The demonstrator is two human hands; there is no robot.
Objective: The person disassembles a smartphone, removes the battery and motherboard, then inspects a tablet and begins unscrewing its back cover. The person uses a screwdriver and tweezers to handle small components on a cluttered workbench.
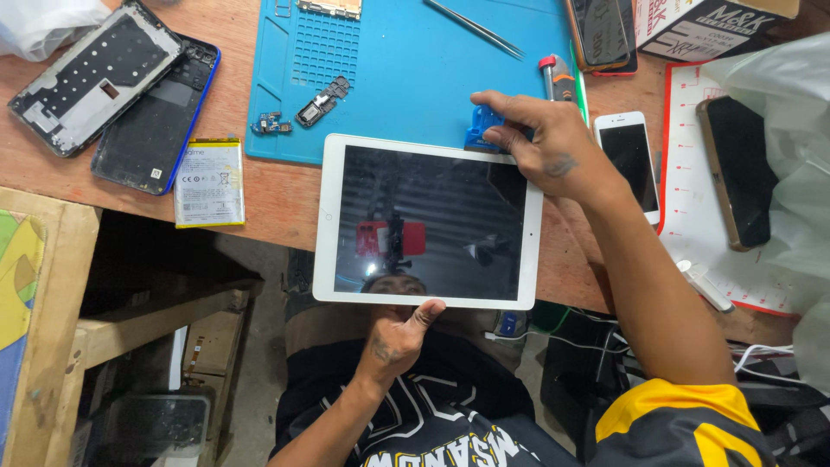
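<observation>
A white tablet (428, 220) lies in the middle of the frame, half on the wooden bench (277, 195) and half over its near edge. The left hand (399, 333) props it from below, thumb pressed on the lower bezel, the other fingers hidden beneath. The right hand (540, 143) grips the upper right corner, fingers curled and pinching a small blue plastic tool (480, 130) against the edge. The screen looks whole and seated, so opening seems barely begun. On the blue mat (406, 78) above lie tweezers (475, 30) and small parts (322, 99); at upper left, a gutted phone (156, 108) and a battery (209, 182).
</observation>
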